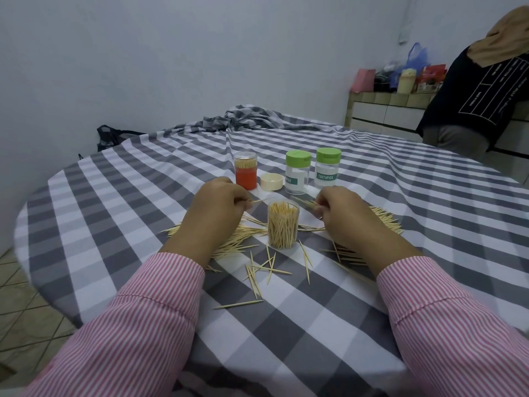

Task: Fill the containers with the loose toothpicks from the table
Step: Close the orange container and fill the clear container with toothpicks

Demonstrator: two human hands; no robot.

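Left hand [219,206], centre of frame: fingers curled, pinching a toothpick [257,200] whose tip points right toward the open clear jar [283,224]. Right hand [345,214], just right of centre: fingers curled round a small bundle of toothpicks [306,202], ends pointing left, above the jar's rim. Jar stands upright between the two hands, mouth open, packed with upright toothpicks.

Loose toothpicks [257,270] lie scattered on the checked tablecloth [286,325] below and beside the jar; denser heaps sit under each wrist, one spreading right of the right hand.

Above the hands, a row: orange-based container [245,173] holding toothpicks, a cream lid [271,181] lying beside it, then two green-capped containers [297,171] [327,167], the right one labelled TOOTHPICK.

Pink striped sleeves [143,325] fill the lower corners. Another person [483,93] stands at upper right.
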